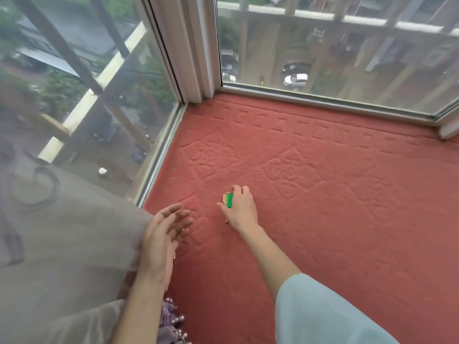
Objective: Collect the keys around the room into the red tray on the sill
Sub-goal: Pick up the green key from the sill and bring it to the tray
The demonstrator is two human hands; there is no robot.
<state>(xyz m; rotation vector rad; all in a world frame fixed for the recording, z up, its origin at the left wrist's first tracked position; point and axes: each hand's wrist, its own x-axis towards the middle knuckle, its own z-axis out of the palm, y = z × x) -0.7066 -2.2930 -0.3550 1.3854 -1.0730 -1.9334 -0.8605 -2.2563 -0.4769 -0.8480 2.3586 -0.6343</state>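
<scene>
A grey curtain (57, 244) hangs at the far left, over the window (87, 95). Just right of it the left hand (164, 234) is raised on edge, fingers straight and relaxed, holding nothing. Further right, the right hand (239, 208) reaches out over the red mat (347, 194) that covers the sill, its fingers curled round a key (228, 201) with a green cover; the tip of the key pokes out below the hand, at or just above the mat. So the key is in the right hand, near the sill's left side. No red tray shows in this view, so I cannot tell how many keys are already in. This key looks freshly picked up or about to be; it is not yet delivered.
</scene>
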